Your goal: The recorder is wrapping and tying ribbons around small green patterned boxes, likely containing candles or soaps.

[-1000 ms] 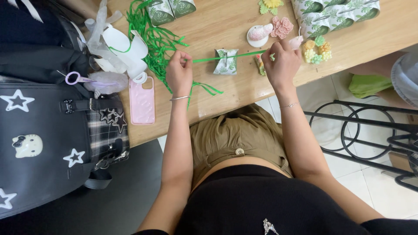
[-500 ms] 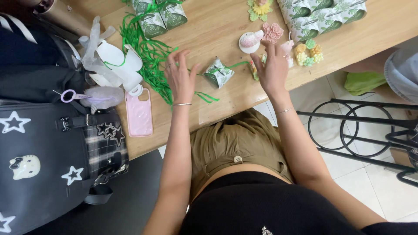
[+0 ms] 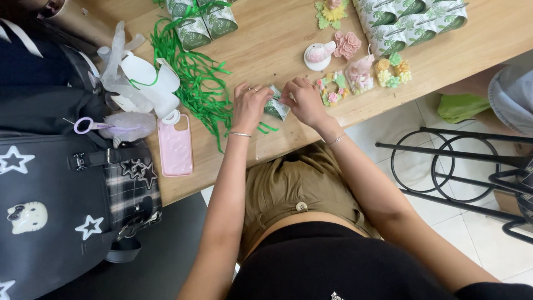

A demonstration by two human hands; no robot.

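The pale wooden surface point(image 3: 277, 39) carried everything. Both forearms reached forward over its near edge, wrists bent so the hands met above it. The left hand point(image 3: 249, 105) and right hand point(image 3: 304, 100) had their fingers curled shut on the small green-and-white patterned paper box point(image 3: 276, 109) between them, just right of the loose pile of green ribbon strips point(image 3: 194, 83).
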